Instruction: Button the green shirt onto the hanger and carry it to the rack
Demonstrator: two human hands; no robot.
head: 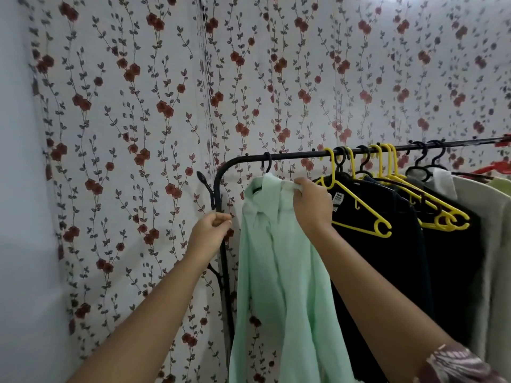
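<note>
The pale green shirt (276, 261) hangs on a black hanger whose hook (267, 161) sits over the black rack rail (298, 153) near its left end. My right hand (311, 205) pinches the shirt's collar at the right shoulder. Just left of the shirt, my left hand (211, 230) has loosely curled fingers and holds nothing, close to the rack's upright post (221, 261). Most of the hanger is hidden under the shirt.
Right of the green shirt the rail carries several yellow hangers (359, 208), black hangers, dark garments (409, 258) and a light grey garment (486, 244). A floral-papered wall (138, 134) stands close behind the rack. A red hanger (489, 170) shows at the far right.
</note>
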